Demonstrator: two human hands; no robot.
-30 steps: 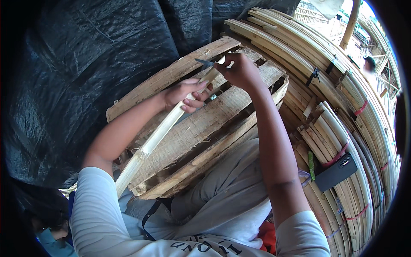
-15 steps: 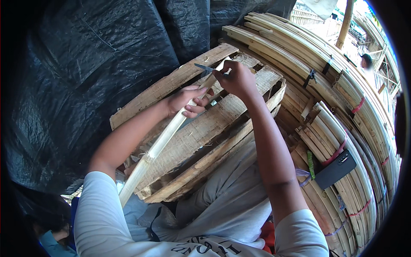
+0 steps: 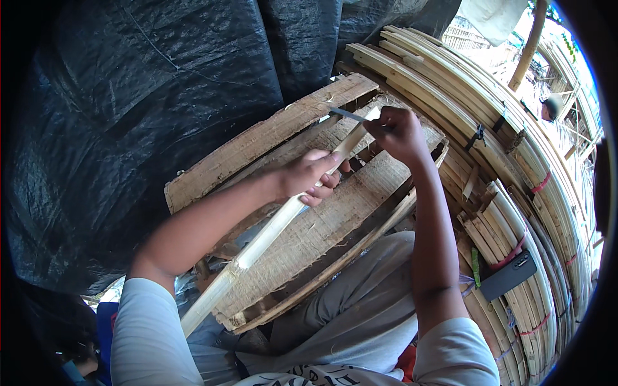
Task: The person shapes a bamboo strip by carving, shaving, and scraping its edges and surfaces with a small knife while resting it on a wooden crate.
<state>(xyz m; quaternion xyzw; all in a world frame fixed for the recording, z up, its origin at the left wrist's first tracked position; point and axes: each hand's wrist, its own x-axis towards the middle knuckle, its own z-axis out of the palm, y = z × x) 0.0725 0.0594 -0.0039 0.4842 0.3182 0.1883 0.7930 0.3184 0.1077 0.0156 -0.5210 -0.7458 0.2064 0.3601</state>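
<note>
A long pale bamboo strip slants from beside my left upper arm up over a wooden slatted bench. My left hand is closed around its upper part. Near the strip's far end, my right hand grips a knife, its handle hidden in my fingers. The thin grey blade points left, and it lies across or just above the strip; whether it touches I cannot tell. A rough node shows on the lower half of the strip.
Bundles of bamboo or wood strips are stacked along the right, some tied with pink bands. A dark phone rests on them, near a green strip. Black plastic sheeting hangs at left. Another person is far off at upper right.
The bench and the surroundings have shifted a little right and down in view. My left hand and my right hand with the knife have shifted likewise, both still holding on.
</note>
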